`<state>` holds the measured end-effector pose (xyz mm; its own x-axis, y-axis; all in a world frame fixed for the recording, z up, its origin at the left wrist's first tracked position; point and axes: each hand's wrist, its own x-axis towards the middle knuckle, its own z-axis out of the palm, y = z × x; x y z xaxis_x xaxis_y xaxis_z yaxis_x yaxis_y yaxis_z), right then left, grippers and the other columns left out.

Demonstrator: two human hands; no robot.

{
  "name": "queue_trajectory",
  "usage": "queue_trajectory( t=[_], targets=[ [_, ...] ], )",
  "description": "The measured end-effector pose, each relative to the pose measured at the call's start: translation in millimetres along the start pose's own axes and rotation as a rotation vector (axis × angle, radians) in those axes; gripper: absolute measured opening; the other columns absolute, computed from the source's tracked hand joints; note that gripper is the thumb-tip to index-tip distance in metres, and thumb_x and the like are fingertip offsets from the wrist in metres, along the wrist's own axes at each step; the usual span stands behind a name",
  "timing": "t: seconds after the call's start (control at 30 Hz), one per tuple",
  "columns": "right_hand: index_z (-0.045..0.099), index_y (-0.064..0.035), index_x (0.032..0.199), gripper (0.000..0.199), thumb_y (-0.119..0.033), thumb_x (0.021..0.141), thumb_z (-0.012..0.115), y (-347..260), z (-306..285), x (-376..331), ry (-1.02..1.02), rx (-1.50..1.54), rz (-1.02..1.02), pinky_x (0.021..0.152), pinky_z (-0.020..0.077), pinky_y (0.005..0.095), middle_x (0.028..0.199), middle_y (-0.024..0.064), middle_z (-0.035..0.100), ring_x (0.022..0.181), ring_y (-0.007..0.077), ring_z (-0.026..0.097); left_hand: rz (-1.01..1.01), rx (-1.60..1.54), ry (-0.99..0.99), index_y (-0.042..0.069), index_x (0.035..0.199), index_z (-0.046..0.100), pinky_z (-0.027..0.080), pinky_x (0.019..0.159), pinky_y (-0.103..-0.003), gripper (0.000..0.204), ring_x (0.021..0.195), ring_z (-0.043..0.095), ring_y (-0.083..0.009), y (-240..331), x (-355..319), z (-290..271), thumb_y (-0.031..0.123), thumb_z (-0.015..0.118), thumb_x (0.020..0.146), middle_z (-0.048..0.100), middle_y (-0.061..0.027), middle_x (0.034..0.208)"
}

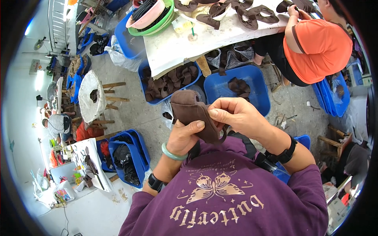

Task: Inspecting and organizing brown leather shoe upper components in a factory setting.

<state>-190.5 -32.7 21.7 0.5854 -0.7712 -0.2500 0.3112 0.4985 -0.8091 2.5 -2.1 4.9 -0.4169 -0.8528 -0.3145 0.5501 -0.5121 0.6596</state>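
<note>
A dark brown cloth shoe upper is held up in front of my chest, its rounded end pointing up and left. My left hand grips it from below, with the thumb pressed on its outer face and the other fingers hidden behind it. At the opposite edge, my right hand has thumb and forefinger pinched together on the rim. A narrow brown strip hangs near the lower end, below the right fingers. Whether the right hand pinches the strip or only the rim, I cannot tell.
Beyond my hands, blue bins hold brown cloth pieces. A white-covered table carries more brown pieces and stacked basins. A person in an orange shirt works at its right. A round covered stool stands left.
</note>
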Motion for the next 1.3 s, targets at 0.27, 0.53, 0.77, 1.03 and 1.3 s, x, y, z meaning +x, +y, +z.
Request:
queue_trajectory(
  t=[0.27, 0.53, 0.77, 1.03, 1.3],
  targets=[
    [0.062, -0.0007, 0.094, 0.018, -0.016, 0.087, 0.067, 10, -6, 2, 0.055, -0.05, 0.035, 0.062, 0.0432, 0.0183, 0.082, -0.0019, 0.06, 0.071, 0.0037, 0.053, 0.0, 0.096, 0.1, 0.001, 0.117, 0.054, 0.047, 0.089, -0.032, 0.038, 0.102, 0.059, -0.0181, -5, 3, -8, 0.001, 0.065, 0.081, 0.062, -0.0084, 0.11],
    [0.056, -0.0015, 0.086, 0.016, -0.016, 0.087, 0.063, 75, -35, 15, 0.182, -0.081, 0.03, 0.059, 0.0402, 0.0225, 0.075, -0.0033, 0.053, 0.068, 0.0046, 0.046, -0.207, 0.092, 0.155, -0.001, 0.118, 0.053, 0.046, 0.091, -0.031, 0.042, 0.103, 0.058, -0.0177, -41, 27, -46, 0.003, 0.067, 0.079, 0.06, -0.0074, 0.112],
    [0.059, -0.0002, 0.087, 0.015, -0.014, 0.084, 0.065, 188, -110, 46, 0.315, -0.102, 0.259, 0.058, 0.0438, 0.0262, 0.072, 0.0016, 0.058, 0.066, 0.0079, 0.052, -0.409, 0.181, 0.273, -0.001, 0.118, 0.051, 0.044, 0.093, -0.03, 0.041, 0.104, 0.055, -0.0158, -127, 67, -145, 0.007, 0.069, 0.081, 0.059, -0.0058, 0.11],
    [0.062, -0.0017, 0.083, 0.016, -0.016, 0.077, 0.065, 399, -278, 170, 0.786, -0.504, 0.285, 0.063, 0.048, 0.0362, 0.071, 0.0166, 0.062, 0.066, 0.0275, 0.063, -0.624, 0.539, 0.693, 0.001, 0.113, 0.054, 0.047, 0.082, -0.026, 0.035, 0.088, 0.06, -0.0132, -267, 30, -289, 0.013, 0.069, 0.084, 0.062, -0.0053, 0.098],
    [0.066, -0.0071, 0.094, 0.017, -0.015, 0.08, 0.062, 573, -406, 237, 0.576, -0.906, 0.299, 0.072, 0.0516, 0.0367, 0.083, 0.0122, 0.068, 0.082, 0.0263, 0.067, -0.856, 0.73, 0.628, 0.002, 0.102, 0.06, 0.049, 0.073, -0.023, 0.024, 0.08, 0.061, -0.0088, -301, -22, -340, 0.01, 0.071, 0.082, 0.064, -0.0031, 0.087]
  ],
)
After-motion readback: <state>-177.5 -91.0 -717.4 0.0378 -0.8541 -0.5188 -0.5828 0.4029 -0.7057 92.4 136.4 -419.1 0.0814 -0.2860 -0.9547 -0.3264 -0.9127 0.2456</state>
